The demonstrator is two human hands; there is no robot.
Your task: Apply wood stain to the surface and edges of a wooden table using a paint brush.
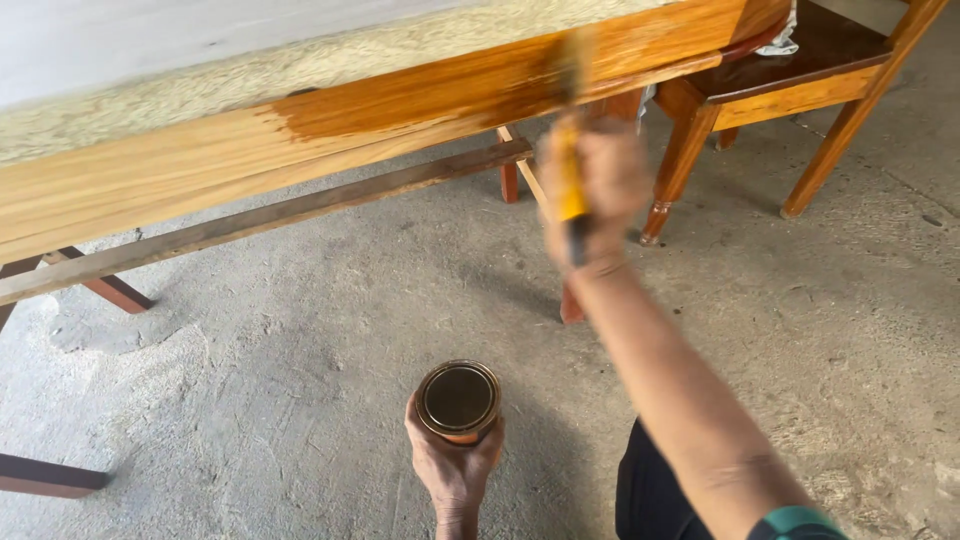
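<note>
**Low over the concrete floor: can in one hand, brush in the other**

Down by my knee, my left hand cups a small round can from below, fingers wrapped up its sides & pressed to the metal. Lid's off; inside sits dark brown glossy liquid, filling it nearly to the rim, w/ a dull shine on top.

My right hand is raised out front, fingers closed tight round the yellow handle of a brush. Brush is blurred, so can't tell exactly how the bristles sit, but the tip meets the side face of a long wooden board.

Board runs across the upper part of view, resting on a low wooden frame. Right stretch is coated deep orange-brown & looks wet; left stretch is pale bare wood, w/ a ragged edge between the two approx mid-board. Wooden chair stands beyond, top right.
</note>
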